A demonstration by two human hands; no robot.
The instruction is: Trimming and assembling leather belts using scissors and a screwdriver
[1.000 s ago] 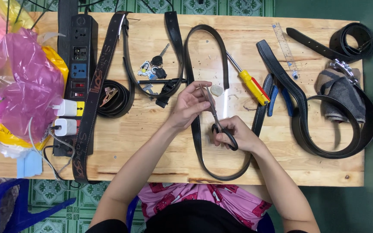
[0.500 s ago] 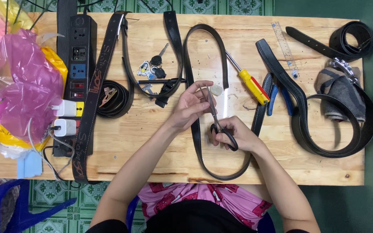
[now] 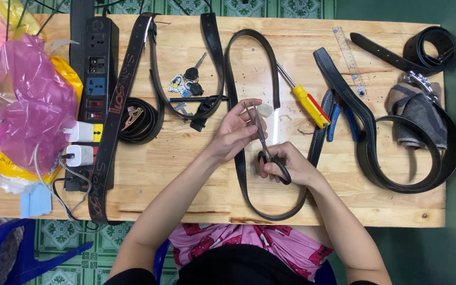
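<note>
Black-handled scissors (image 3: 270, 150), frame centre, right hand (image 3: 286, 164) fingers through loops, left hand (image 3: 236, 129) pinching slim blades, over looped black belt (image 3: 241, 174)

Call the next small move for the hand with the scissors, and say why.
Probably close the scissors. The right hand has its fingers in the black handles, and the blades point up toward the left hand, whose fingertips hold something small at them. What that piece is cannot be told. The black belt loops under both hands.

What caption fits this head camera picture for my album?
Right hand works scissors beside the left hand, over a black belt on a wooden table.
</note>
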